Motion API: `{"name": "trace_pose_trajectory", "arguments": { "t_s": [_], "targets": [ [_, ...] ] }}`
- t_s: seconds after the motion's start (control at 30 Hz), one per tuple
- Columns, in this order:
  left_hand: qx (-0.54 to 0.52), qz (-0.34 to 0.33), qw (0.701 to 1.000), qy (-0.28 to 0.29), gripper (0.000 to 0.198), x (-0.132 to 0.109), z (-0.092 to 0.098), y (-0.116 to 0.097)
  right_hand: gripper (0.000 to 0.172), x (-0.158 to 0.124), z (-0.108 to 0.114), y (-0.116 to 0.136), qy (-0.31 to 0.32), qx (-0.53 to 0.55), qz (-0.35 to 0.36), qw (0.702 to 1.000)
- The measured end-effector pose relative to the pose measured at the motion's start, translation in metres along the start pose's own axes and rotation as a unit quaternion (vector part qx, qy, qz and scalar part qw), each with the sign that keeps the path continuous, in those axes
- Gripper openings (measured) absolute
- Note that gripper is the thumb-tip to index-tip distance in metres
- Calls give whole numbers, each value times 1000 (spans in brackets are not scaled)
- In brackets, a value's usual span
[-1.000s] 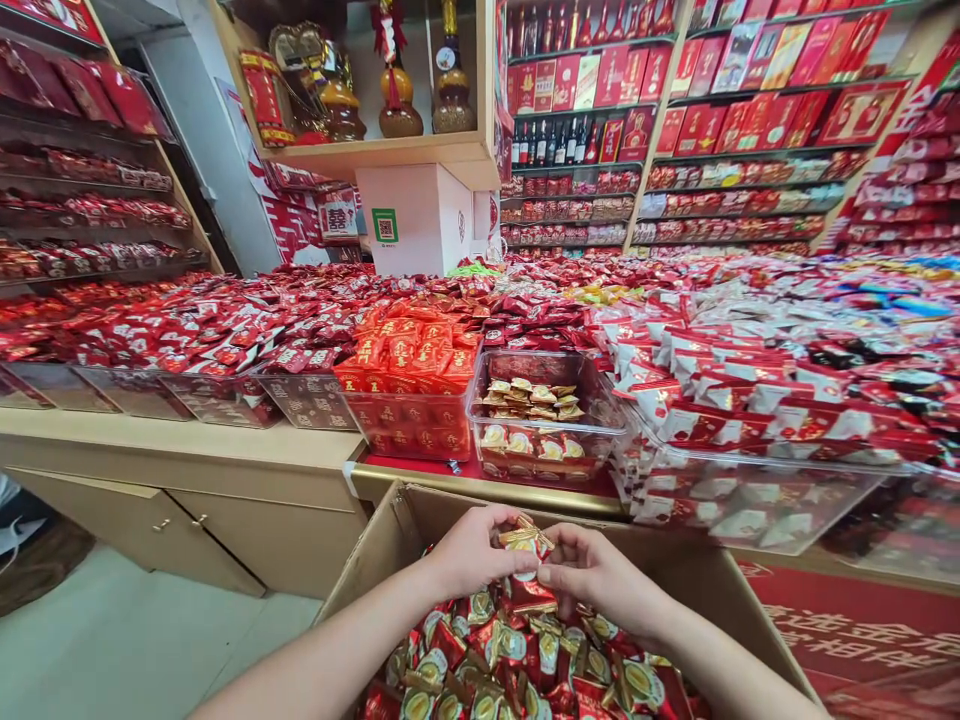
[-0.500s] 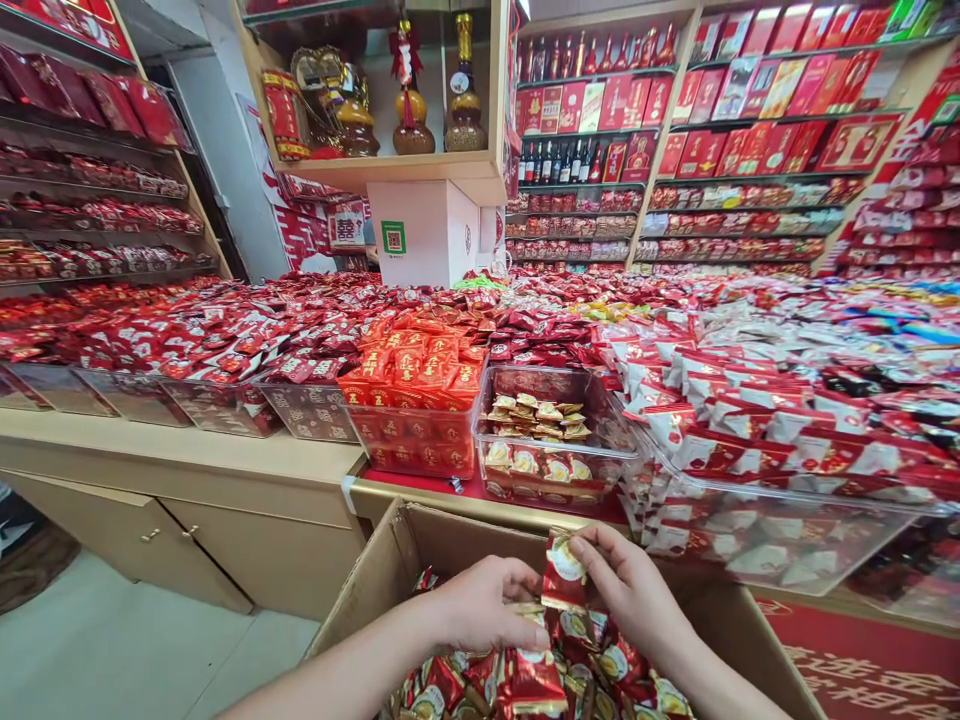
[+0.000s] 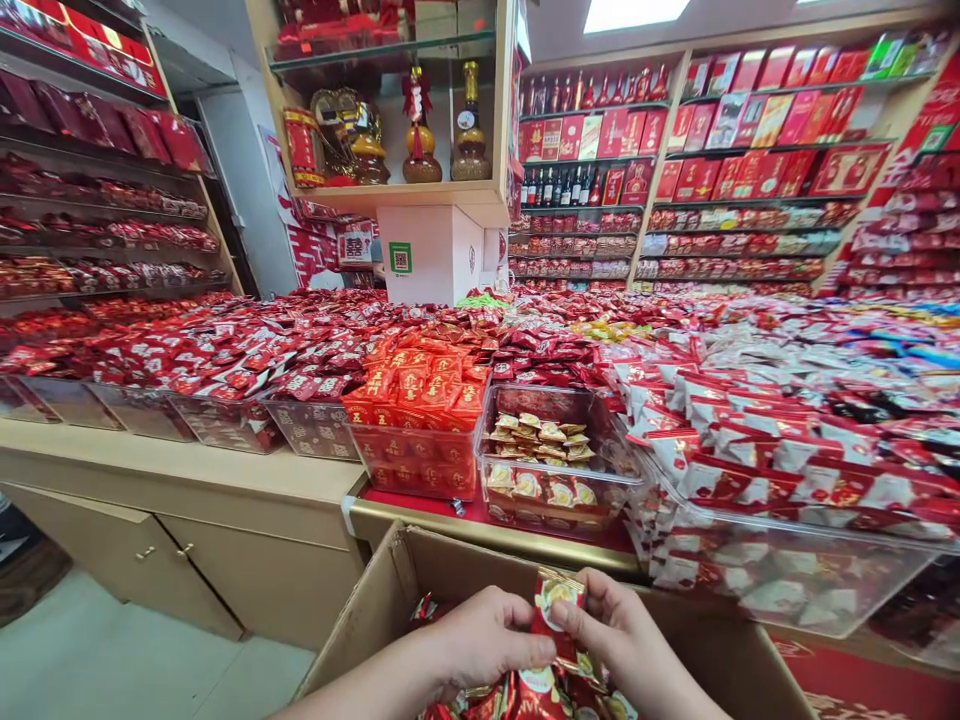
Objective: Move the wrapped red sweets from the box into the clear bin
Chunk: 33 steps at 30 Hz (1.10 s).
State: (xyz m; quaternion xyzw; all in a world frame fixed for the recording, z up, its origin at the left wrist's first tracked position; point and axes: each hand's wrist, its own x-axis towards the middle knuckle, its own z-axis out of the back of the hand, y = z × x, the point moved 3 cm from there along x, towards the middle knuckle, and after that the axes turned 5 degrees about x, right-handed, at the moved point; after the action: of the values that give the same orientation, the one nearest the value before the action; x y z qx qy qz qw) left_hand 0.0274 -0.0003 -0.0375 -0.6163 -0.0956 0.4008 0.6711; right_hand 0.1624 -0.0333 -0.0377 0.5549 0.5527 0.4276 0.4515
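Shop interior: display cabinet (image 3: 442,195) of gourd-shaped bottles (image 3: 421,165), wall shelves (image 3: 664,170) of red boxes (image 3: 765,175), wooden counter (image 3: 247,480) below. Nearer us, before counter, open cardboard box (image 3: 360,600) holds wrapped packets (image 3: 536,698). Above box's contents, our right hand (image 3: 621,635) pinches one red-and-gold packet (image 3: 553,592) between thumb and fingers. Our left hand (image 3: 480,640) at packet's left edge, fingers curled; whether it grips, we cannot tell. Beyond box, on red surface (image 3: 478,510): clear plastic bin (image 3: 540,402) of gold packets (image 3: 540,435); just left of it, second bin (image 3: 416,468) piled with orange-red packets (image 3: 412,385).
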Motion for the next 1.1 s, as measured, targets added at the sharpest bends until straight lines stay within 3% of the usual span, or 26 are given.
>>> {"name": "trace_pose_trajectory", "arguments": {
  "t_s": [0.3,0.63,0.7,0.8,0.93,1.0,1.1],
  "targets": [
    [-54,-34,998,2,34,-5,4,-18,25,-4,-2,17,26,58,-44,997],
    [-20,-31,999,9,36,-5,3,-17,30,-7,-2,21,17,57,-44,997],
    [23,-46,999,17,32,-6,6,-20,35,-7,0,21,21,33,-26,999],
    [81,-46,996,10,29,-7,10,-21,27,-6,3,20,29,-27,0,999],
    [66,-52,996,-15,32,-5,14,-18,24,-3,6,16,34,-58,17,998],
    [56,-47,997,-23,34,-3,15,-17,33,-2,7,18,37,-81,47,995],
    [65,-42,996,-43,35,0,20,-15,27,-6,7,24,54,-227,123,965]
  ]
}}
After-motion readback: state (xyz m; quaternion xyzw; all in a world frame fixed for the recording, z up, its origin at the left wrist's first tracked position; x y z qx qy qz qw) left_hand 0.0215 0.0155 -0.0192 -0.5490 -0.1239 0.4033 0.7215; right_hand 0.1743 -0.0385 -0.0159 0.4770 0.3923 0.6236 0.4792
